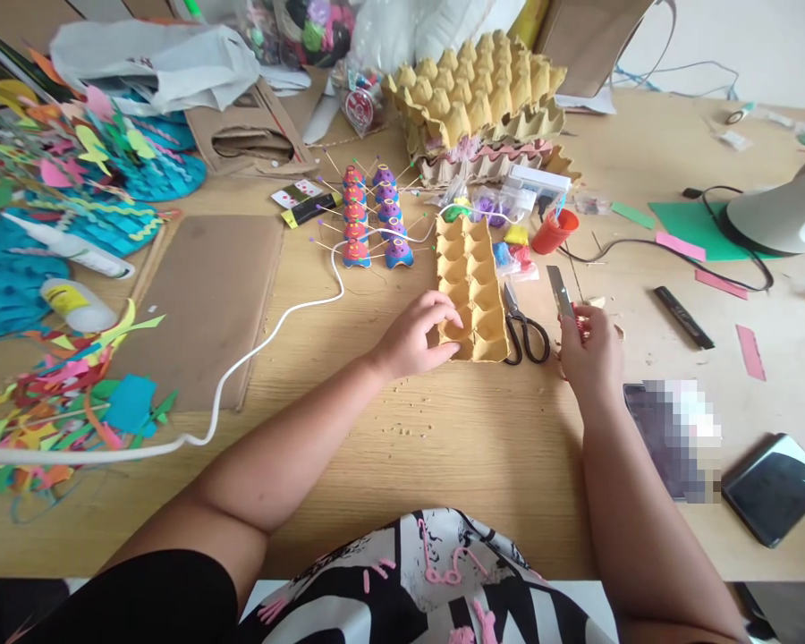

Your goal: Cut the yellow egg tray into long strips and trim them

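A yellow egg carton strip [473,291], two cups wide, lies lengthwise in front of me. My left hand [421,338] holds its near left corner, the fingers curled over the rim into the nearest cups. To the right, my right hand [588,347] is closed round a utility knife [559,288]; its wide metal blade points up and away from me, apart from the carton, and most of the handle is hidden in the fist. Black-handled scissors [527,333] lie between the carton and my right hand.
Painted carton caterpillars [355,219] stand beyond my left hand. A white cable [275,326] crosses the table. Stacked egg trays [476,85] are at the back, a red cup [555,231] nearer. Paper scraps [73,394] lie left, a black phone [776,487] right.
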Action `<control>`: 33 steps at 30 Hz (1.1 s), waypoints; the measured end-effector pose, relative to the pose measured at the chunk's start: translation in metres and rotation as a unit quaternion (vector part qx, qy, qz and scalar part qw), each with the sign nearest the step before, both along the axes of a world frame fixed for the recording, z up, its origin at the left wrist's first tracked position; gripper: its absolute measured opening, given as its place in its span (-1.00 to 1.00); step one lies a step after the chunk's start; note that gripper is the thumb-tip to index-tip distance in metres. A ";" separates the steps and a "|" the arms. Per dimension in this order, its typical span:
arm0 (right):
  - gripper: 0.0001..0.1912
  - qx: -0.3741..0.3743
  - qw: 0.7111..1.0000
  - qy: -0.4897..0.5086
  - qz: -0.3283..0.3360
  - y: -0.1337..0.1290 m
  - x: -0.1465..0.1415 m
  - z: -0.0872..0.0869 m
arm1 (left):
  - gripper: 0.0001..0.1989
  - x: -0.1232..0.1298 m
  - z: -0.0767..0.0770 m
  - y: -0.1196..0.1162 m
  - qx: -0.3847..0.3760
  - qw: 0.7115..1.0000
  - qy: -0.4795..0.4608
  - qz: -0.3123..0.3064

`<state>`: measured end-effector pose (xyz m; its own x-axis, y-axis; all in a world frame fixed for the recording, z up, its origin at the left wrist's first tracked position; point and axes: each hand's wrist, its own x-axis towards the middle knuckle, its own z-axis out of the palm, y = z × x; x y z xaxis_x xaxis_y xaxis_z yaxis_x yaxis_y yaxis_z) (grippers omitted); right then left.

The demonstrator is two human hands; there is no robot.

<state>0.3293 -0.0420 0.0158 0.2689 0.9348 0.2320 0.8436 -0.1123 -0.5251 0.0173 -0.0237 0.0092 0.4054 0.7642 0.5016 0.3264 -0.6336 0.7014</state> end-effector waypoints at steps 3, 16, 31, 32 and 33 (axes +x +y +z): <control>-0.59 0.001 1.000 -0.008 -0.015 0.005 -0.001 0.003 | -0.73 0.000 0.000 0.000 -0.002 1.000 0.002 0.001; -0.48 -0.042 0.998 -0.011 0.040 0.009 0.000 0.005 | -0.74 0.001 0.000 0.000 -0.004 1.000 -0.003 0.002; -0.66 -0.067 0.968 -0.209 0.124 -0.025 -0.052 0.029 | -0.76 0.001 0.001 -0.002 0.008 1.000 0.024 -0.014; -0.68 -0.080 0.967 -0.214 0.116 -0.026 -0.057 0.030 | -0.76 0.001 0.001 -0.002 0.012 0.999 0.027 -0.017; -0.70 -0.091 0.966 -0.214 0.108 -0.026 -0.060 0.031 | -0.77 0.001 0.002 -0.002 0.017 0.999 0.032 -0.019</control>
